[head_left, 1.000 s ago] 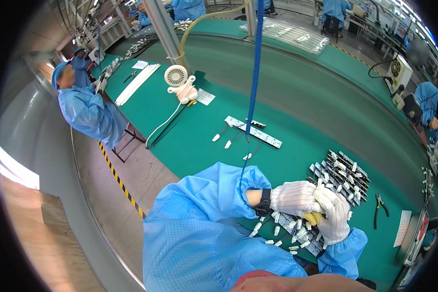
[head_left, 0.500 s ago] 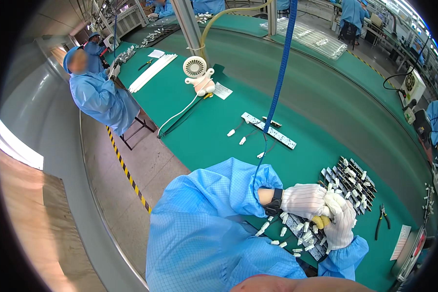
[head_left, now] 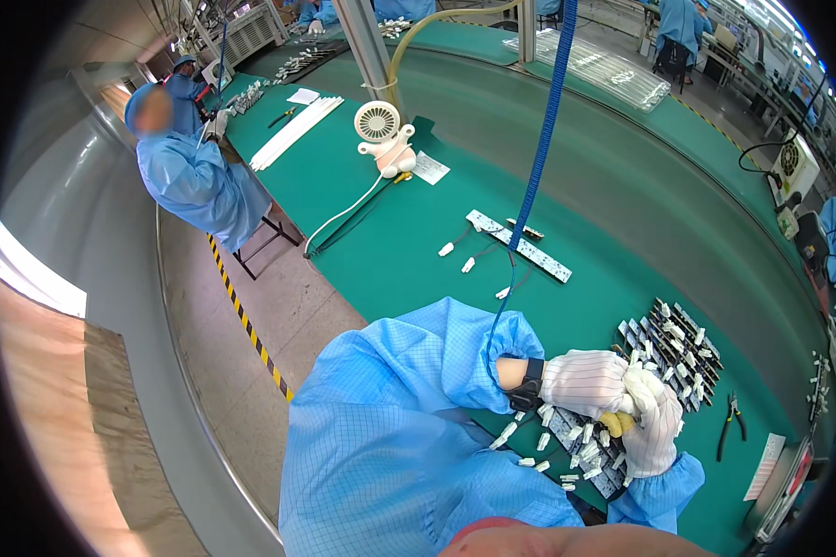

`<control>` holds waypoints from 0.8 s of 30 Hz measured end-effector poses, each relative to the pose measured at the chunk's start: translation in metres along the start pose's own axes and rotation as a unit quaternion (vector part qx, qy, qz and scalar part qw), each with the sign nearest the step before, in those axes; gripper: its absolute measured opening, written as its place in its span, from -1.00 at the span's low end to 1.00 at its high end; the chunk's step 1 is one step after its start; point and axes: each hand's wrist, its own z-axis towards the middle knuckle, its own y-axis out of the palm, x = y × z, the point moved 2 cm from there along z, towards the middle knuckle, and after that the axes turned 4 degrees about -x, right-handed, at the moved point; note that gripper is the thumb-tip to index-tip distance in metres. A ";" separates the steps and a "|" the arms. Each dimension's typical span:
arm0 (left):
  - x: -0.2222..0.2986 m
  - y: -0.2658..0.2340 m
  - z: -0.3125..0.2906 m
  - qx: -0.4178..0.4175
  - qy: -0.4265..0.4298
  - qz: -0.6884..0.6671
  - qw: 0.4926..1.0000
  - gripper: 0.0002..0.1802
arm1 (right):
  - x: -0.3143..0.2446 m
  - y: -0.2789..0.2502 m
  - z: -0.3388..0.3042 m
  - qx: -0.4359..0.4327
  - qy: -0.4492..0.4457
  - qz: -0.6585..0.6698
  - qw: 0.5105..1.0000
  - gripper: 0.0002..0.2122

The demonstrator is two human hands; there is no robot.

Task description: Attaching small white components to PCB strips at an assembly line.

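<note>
My left hand point(head_left: 581, 382), in a striped white glove, reaches in from the left and meets my right hand point(head_left: 655, 441), gloved alike. Their fingers are curled together, with yellow glove fingertips showing between them; whatever they pinch is hidden. Right beneath them lie narrow circuit boards point(head_left: 610, 481) with white connectors point(head_left: 587, 453) on short leads. Just beyond my hands is a pile of similar boards point(head_left: 680, 348), dark-edged and carrying white plugs. A black wrist strap point(head_left: 527, 388) circles my left wrist, and a blue coiled cord point(head_left: 541, 130) runs down to it.
Cutting pliers point(head_left: 731, 427) and a paper sheet point(head_left: 764, 466) lie at the right on the green table point(head_left: 381, 278). One long board point(head_left: 520, 246) with leads lies farther off. A small fan point(head_left: 378, 130) stands beside a metal post. A co-worker in blue point(head_left: 190, 176) sits at the left.
The whole view has shifted slightly, so the surroundings sit a little farther right and down. My hands stay together over the boards with hardly any visible movement.
</note>
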 end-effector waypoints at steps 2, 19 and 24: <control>-0.001 0.001 -0.001 0.028 0.010 -0.019 0.999 -0.71 | -0.001 0.000 0.001 -0.006 0.007 0.001 1.000 -0.58; -0.005 0.005 0.002 0.035 -0.004 -0.047 0.998 -0.71 | -0.002 -0.002 0.003 -0.003 0.009 0.001 1.000 -0.51; -0.007 0.002 0.003 0.036 0.034 -0.086 0.995 -0.67 | -0.002 -0.003 0.001 0.011 0.007 0.015 1.000 -0.53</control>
